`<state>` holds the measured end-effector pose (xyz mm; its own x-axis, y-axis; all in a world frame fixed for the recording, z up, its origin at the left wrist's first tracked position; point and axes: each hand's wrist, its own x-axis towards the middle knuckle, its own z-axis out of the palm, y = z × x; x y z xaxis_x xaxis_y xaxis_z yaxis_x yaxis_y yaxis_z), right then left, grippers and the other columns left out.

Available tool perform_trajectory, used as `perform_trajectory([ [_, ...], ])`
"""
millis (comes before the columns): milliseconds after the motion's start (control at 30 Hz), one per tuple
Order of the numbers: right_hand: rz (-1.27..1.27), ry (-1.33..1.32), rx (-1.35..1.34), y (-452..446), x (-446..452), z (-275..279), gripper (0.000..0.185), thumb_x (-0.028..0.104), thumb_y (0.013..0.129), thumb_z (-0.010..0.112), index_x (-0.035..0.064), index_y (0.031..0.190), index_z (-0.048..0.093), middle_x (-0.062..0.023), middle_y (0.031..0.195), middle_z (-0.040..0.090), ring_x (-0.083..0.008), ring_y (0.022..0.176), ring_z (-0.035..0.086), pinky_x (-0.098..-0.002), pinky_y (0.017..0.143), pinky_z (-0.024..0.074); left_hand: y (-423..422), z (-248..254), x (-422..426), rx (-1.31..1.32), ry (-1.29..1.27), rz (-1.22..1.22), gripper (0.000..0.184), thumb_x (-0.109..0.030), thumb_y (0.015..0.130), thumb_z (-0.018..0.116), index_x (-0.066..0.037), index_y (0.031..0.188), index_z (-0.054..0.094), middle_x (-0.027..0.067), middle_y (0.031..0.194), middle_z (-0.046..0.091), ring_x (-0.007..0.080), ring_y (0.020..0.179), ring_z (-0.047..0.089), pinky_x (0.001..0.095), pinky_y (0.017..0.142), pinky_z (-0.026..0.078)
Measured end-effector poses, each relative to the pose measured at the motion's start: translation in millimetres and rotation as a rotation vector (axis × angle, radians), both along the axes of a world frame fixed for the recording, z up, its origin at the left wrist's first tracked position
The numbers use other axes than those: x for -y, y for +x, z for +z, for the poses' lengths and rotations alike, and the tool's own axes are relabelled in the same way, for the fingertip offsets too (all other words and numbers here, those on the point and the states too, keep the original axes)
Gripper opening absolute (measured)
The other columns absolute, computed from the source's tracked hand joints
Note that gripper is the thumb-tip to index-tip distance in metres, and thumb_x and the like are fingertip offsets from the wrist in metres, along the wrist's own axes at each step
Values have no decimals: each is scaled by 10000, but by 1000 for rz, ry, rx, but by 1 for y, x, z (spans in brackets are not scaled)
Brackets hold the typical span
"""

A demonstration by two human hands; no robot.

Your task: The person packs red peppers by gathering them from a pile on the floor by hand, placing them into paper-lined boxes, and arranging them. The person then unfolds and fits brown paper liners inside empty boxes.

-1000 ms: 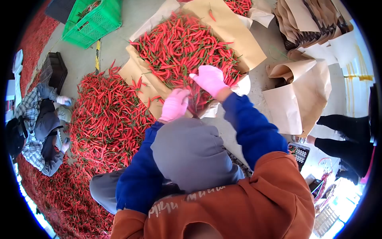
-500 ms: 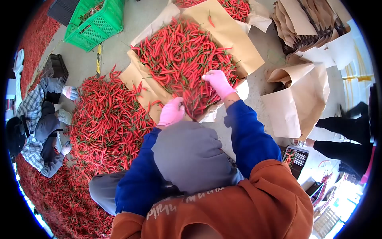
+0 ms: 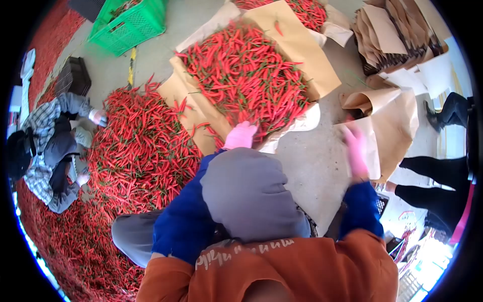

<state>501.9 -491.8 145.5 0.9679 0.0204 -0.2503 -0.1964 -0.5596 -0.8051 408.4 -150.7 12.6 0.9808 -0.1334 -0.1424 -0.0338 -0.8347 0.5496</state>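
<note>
My left hand [image 3: 241, 135], in a pink glove, rests at the near edge of a paper-lined box of red chili peppers [image 3: 246, 75]. Its fingers look bunched together against the peppers, and what they hold is hidden. My right hand [image 3: 356, 151], gloved in pink too, is out to the right, beside a box lined with brown paper [image 3: 392, 131]. Motion smears its fingers. A reddish blur shows by the fingertips, too unclear to name. A single red chili [image 3: 278, 28] lies on the paper flap [image 3: 302, 48] of the full box.
A large heap of chilies [image 3: 141, 151] spreads on the left, where a co-worker's gloved hand [image 3: 98, 118] reaches its edge. Further off stand a green crate [image 3: 133, 30], another box of chilies [image 3: 297, 12] and several stacked paper liners [image 3: 387, 35]. Another person's legs [image 3: 432, 171] are at right.
My right hand has left the chilies and swung right toward the brown paper-lined box. My left hand stays at the near edge of the full box. The view has shifted slightly.
</note>
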Motion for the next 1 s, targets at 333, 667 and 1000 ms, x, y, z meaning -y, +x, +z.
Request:
perform_trajectory([
  [333, -282, -1237, -93, -179, 346, -77, 645, 255, 713, 680, -39, 1245, 465, -235, 1112, 602, -337, 1076, 569, -378, 900, 453, 76, 60, -74, 436, 434, 321, 389, -201, 836, 518, -185, 1225, 539, 113, 1278, 473, 313, 1176, 436, 481, 998, 323],
  [667, 596, -356, 457, 105, -177, -30, 282, 237, 841, 560, 80, 1075, 574, -154, 972, 614, -345, 927, 583, -430, 809, 464, 122, 18, -153, 65, 466, 421, 505, -288, 876, 479, -179, 1362, 395, 135, 1373, 410, 333, 1276, 366, 460, 1039, 306],
  [1000, 647, -686, 320, 247, -378, -81, 586, 496, 867, 472, 269, 1392, 348, -87, 1474, 265, -378, 1339, 242, -595, 1063, 197, 168, 45, -203, -173, 370, 558, 632, -410, 851, 474, -66, 1369, 362, 247, 1281, 466, 384, 1221, 415, 443, 1000, 357],
])
